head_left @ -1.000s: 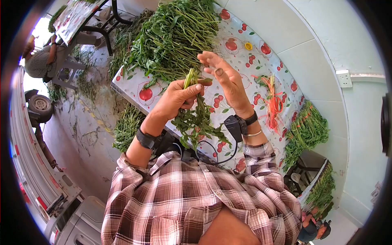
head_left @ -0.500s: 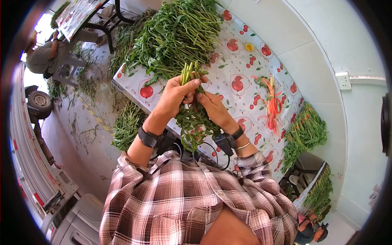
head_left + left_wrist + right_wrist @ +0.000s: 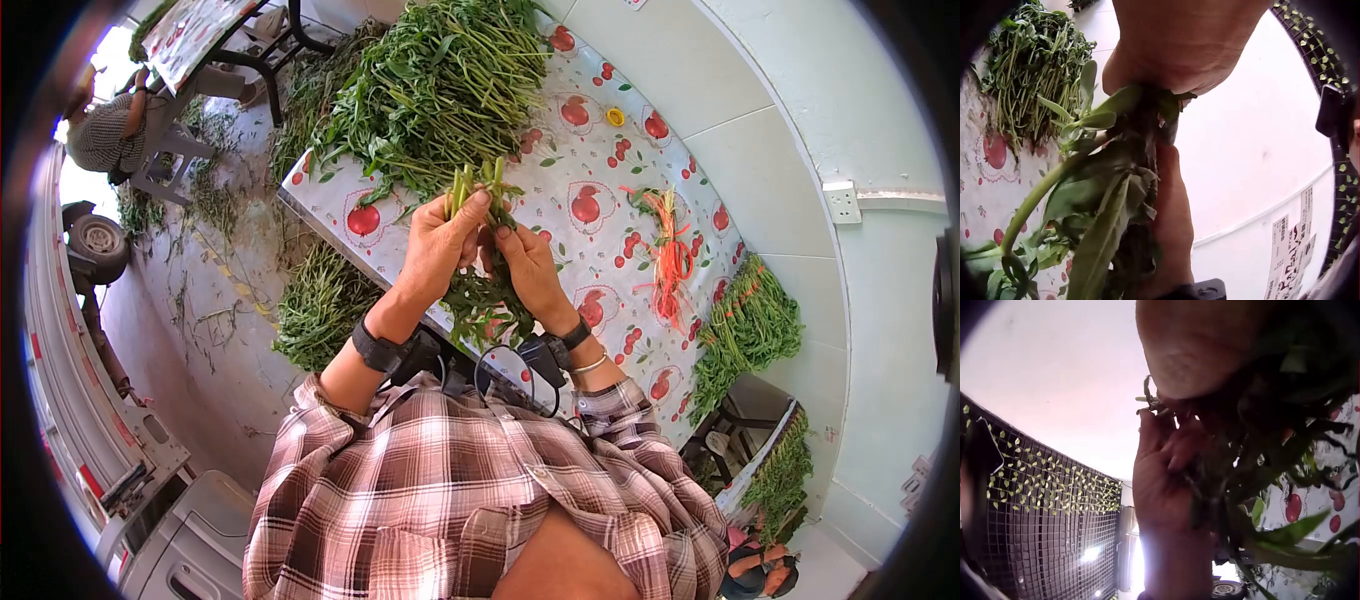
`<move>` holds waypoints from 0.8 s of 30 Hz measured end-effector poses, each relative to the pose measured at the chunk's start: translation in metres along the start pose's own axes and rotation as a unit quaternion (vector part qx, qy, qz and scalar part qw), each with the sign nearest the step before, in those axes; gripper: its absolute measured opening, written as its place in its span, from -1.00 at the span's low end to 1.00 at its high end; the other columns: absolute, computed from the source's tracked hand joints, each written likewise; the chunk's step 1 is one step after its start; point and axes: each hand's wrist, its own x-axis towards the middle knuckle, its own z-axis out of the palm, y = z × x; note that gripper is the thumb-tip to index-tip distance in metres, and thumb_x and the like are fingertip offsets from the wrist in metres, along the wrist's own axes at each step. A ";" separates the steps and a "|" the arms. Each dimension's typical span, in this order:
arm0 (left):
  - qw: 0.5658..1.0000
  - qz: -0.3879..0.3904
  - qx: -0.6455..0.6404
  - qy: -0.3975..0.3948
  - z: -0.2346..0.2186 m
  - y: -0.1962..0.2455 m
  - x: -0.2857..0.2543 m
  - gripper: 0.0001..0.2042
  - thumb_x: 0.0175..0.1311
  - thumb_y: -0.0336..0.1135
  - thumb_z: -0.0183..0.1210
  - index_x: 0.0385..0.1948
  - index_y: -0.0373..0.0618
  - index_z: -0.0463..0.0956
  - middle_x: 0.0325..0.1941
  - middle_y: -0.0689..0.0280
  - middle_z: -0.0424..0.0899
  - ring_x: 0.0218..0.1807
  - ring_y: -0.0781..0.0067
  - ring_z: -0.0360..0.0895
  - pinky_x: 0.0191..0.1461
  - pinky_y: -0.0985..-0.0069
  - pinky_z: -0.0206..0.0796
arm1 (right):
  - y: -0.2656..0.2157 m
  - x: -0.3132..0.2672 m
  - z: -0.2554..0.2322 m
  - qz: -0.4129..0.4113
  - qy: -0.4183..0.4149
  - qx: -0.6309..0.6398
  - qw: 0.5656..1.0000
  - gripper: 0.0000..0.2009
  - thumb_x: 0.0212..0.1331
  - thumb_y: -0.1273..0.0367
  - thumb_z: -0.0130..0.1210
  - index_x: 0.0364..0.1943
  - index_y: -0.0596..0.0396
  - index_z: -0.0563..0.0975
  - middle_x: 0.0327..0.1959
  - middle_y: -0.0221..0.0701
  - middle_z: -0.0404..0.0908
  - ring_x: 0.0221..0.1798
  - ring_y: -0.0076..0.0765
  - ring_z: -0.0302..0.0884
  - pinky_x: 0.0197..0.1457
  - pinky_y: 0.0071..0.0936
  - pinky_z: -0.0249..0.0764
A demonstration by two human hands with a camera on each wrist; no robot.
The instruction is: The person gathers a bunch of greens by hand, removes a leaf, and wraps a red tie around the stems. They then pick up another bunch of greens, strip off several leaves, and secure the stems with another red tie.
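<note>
In the head view the left hand [image 3: 438,245] grips a small bunch of leafy green stems [image 3: 480,296], the cut ends poking up above its thumb. Close beside it, the right hand [image 3: 527,268] pinches the same bunch from the right, fingertips among the stems. Leaves hang down between the two wrists. The left wrist view has the stems and leaves [image 3: 1094,206] close up, below the left hand [image 3: 1179,50]. Dark leaves cover part of the right wrist view, where the right hand [image 3: 1204,350] is in shadow and its fingers are hidden.
A large heap of greens [image 3: 430,95] lies on the fruit-patterned tablecloth [image 3: 560,240]. Orange ties [image 3: 670,260], a yellow ring [image 3: 615,117] and tied bundles [image 3: 748,330] are to the right. More greens [image 3: 320,310] lie at left below the table edge. Other people sit farther off.
The right hand has come down from above the bunch, fingers spread, and now pinches it beside the left hand. The left hand keeps its grip and has shifted slightly right.
</note>
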 end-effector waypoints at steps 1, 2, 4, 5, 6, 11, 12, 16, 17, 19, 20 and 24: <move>1.000 0.015 -0.011 0.009 0.000 0.001 0.000 -0.72 0.35 -0.15 0.03 -0.20 -0.18 0.58 -0.75 0.58 0.32 -0.74 0.83 0.12 -0.67 0.77 -0.04 | -0.002 -0.001 0.002 -0.001 0.017 -0.016 1.000 -0.64 0.38 0.14 -0.17 -0.32 0.16 0.50 -0.56 -0.59 0.41 -0.49 -0.70 0.27 -0.44 -0.68 0.23; 1.000 0.015 -0.011 0.009 0.001 0.003 0.000 -0.72 0.35 -0.15 0.03 -0.20 -0.18 0.58 -0.75 0.58 0.32 -0.74 0.83 0.12 -0.67 0.77 -0.04 | -0.001 -0.001 0.001 -0.001 0.017 -0.016 1.000 -0.64 0.38 0.14 -0.17 -0.32 0.16 0.50 -0.56 -0.59 0.41 -0.49 -0.70 0.27 -0.44 -0.68 0.23; 1.000 0.006 -0.011 0.005 0.002 0.005 0.000 -0.72 0.35 -0.16 0.03 -0.18 -0.18 0.57 -0.66 0.55 0.42 -0.73 0.85 0.13 -0.67 0.80 -0.04 | 0.004 -0.002 -0.002 -0.023 -0.017 -0.059 0.998 -0.66 0.37 0.16 -0.15 -0.28 0.17 0.50 -0.57 -0.59 0.37 -0.50 -0.70 0.22 -0.44 -0.65 0.20; 1.000 0.006 -0.011 0.005 0.001 0.005 0.000 -0.72 0.35 -0.16 0.03 -0.18 -0.18 0.57 -0.66 0.55 0.42 -0.73 0.85 0.13 -0.67 0.80 -0.04 | 0.008 -0.002 -0.003 -0.023 -0.017 -0.059 0.998 -0.66 0.37 0.16 -0.15 -0.28 0.17 0.50 -0.57 -0.59 0.37 -0.50 -0.70 0.22 -0.44 -0.65 0.20; 1.000 -0.002 -0.003 -0.014 0.000 0.005 0.000 -0.72 0.35 -0.16 0.03 -0.16 -0.17 0.56 -0.59 0.54 0.46 -0.70 0.86 0.15 -0.65 0.81 -0.02 | 0.011 -0.002 -0.004 -0.014 -0.025 -0.081 0.996 -0.66 0.37 0.17 -0.15 -0.27 0.19 0.49 -0.57 -0.57 0.37 -0.49 -0.68 0.23 -0.44 -0.62 0.21; 0.997 -0.024 0.029 -0.062 -0.002 -0.005 -0.002 -0.71 0.36 -0.13 0.02 -0.16 -0.14 0.55 -0.42 0.52 0.52 -0.57 0.86 0.24 -0.57 0.83 0.07 | 0.012 -0.005 0.001 -0.024 -0.034 -0.097 0.994 -0.68 0.37 0.21 -0.15 -0.24 0.22 0.48 -0.56 -0.48 0.41 -0.46 -0.59 0.27 -0.41 -0.53 0.23; 0.997 -0.021 0.027 -0.068 -0.004 -0.007 -0.002 -0.73 0.35 -0.12 0.03 -0.23 -0.15 0.53 -0.41 0.49 0.55 -0.56 0.81 0.31 -0.55 0.80 0.14 | 0.010 -0.005 0.004 -0.033 -0.020 -0.098 0.994 -0.68 0.35 0.20 -0.13 -0.22 0.22 0.47 -0.56 -0.44 0.43 -0.45 -0.54 0.29 -0.38 -0.50 0.26; 0.997 0.000 0.030 -0.070 -0.013 -0.021 0.000 -0.73 0.36 -0.13 0.02 -0.33 -0.18 0.49 -0.42 0.44 0.55 -0.46 0.71 0.42 -0.38 0.70 0.30 | 0.010 0.001 -0.017 0.049 -0.112 -0.253 0.960 -0.69 0.27 0.22 -0.01 -0.10 0.19 0.44 -0.39 -0.36 0.53 -0.32 -0.44 0.42 -0.20 -0.48 0.36; 0.997 -0.001 0.030 -0.070 -0.014 -0.021 0.001 -0.73 0.36 -0.13 0.02 -0.33 -0.18 0.49 -0.42 0.44 0.55 -0.46 0.71 0.42 -0.38 0.70 0.30 | 0.007 0.004 -0.023 0.050 -0.112 -0.252 0.960 -0.69 0.27 0.22 -0.01 -0.10 0.19 0.44 -0.39 -0.36 0.53 -0.32 -0.44 0.42 -0.20 -0.48 0.36; 0.993 0.043 -0.012 -0.111 -0.014 -0.015 0.001 -0.73 0.38 -0.16 -0.01 -0.31 -0.19 0.49 -0.43 0.42 0.53 -0.38 0.65 0.44 -0.26 0.63 0.32 | -0.006 0.010 -0.030 -0.111 -0.073 -0.261 0.956 -0.65 0.19 0.24 0.09 -0.03 0.15 0.43 -0.18 -0.31 0.53 -0.11 -0.44 0.47 -0.02 -0.48 0.37; 0.992 0.043 -0.012 -0.118 -0.014 -0.012 0.001 -0.72 0.40 -0.14 -0.05 -0.32 -0.15 0.50 -0.39 0.41 0.55 -0.30 0.62 0.44 -0.16 0.61 0.31 | -0.010 0.012 -0.033 -0.118 -0.079 -0.267 0.953 -0.64 0.16 0.28 0.12 0.02 0.10 0.43 0.00 -0.33 0.48 0.05 -0.46 0.42 0.09 -0.46 0.34; 0.996 0.000 0.006 -0.094 -0.020 0.003 0.000 -0.75 0.38 -0.19 0.00 -0.30 -0.21 0.49 -0.44 0.41 0.53 -0.38 0.64 0.44 -0.25 0.62 0.31 | -0.039 0.023 -0.041 -0.123 -0.066 -0.108 0.984 -0.58 0.24 0.19 0.05 0.11 0.11 0.40 0.12 -0.38 0.43 0.19 -0.37 0.34 0.23 -0.39 0.26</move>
